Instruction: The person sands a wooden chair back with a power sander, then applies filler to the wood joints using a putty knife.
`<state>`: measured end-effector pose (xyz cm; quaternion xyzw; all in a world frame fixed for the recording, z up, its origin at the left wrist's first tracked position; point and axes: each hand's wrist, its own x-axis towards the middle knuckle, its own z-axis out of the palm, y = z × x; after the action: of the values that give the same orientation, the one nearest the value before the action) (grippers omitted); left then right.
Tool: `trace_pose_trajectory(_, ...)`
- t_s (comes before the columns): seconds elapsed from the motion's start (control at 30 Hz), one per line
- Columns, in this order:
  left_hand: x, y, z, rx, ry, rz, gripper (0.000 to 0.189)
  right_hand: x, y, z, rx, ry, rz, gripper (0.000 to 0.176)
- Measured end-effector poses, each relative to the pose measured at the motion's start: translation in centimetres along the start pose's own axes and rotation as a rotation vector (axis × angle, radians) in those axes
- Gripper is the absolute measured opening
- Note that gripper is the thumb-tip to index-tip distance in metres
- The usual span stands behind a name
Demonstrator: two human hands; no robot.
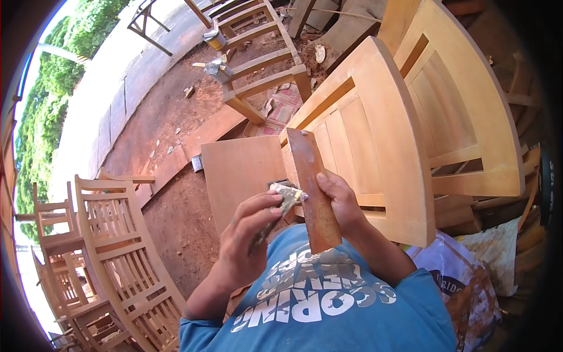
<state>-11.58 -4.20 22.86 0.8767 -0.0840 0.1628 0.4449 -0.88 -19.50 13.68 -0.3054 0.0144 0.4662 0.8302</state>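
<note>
My right hand (340, 196) grips the right edge of a brown, stained board (311, 193), thumb on its face. A small putty knife (281, 193) with pale paste on it is in my left hand (249, 229), its tip at the board's left edge. Behind the board is the flat wooden seat (240, 170) of a chair. Just right of it rises the chair's curved, panelled backrest (369, 141).
A second panelled backrest (451, 100) stands at the right. Two tins (216, 40) (218, 70) sit by a wooden frame (264, 58) at the top. Slatted chairs (117, 234) stand at the left. Plastic bags (463, 276) lie at the lower right.
</note>
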Motion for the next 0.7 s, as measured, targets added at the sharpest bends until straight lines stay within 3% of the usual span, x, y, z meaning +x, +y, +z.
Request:
trace_pose_trajectory(0.03, -0.3, -0.4, 1.0, 0.077, 0.049, 0.125, 0.043, 0.1, 0.1, 0.6, 0.019, 0.028, 0.017, 0.034)
trace_pose_trajectory(0.1, -1.7, -1.2, 2.0, 0.306, -0.094, 0.251, 0.046, 0.0, -0.1, 1.9, 0.058, 0.087, 0.049, 0.034)
trace_pose_trajectory(0.13, -2.7, -3.0, 2.6, 0.269, -0.021, 0.268, 0.049, 0.0, -0.1, 1.4, 0.028, 0.062, 0.045, 0.034)
trace_pose_trajectory(0.23, -3.8, -5.7, 0.3, 0.367, -0.119, -0.002, 0.050, -0.2, -1.0, -0.2, -0.033, -0.002, -0.005, 0.035)
trace_pose_trajectory(0.4, -1.1, -2.7, -1.1, -0.156, 0.029, -0.346, 0.061, -0.4, -0.6, 0.1, -0.033, -0.077, -0.032, 0.036)
trace_pose_trajectory(0.7, 0.5, 0.7, -2.0, -0.212, -0.435, -0.315, 0.062, -0.2, 0.0, 0.6, -0.214, 0.005, -0.218, 0.035)
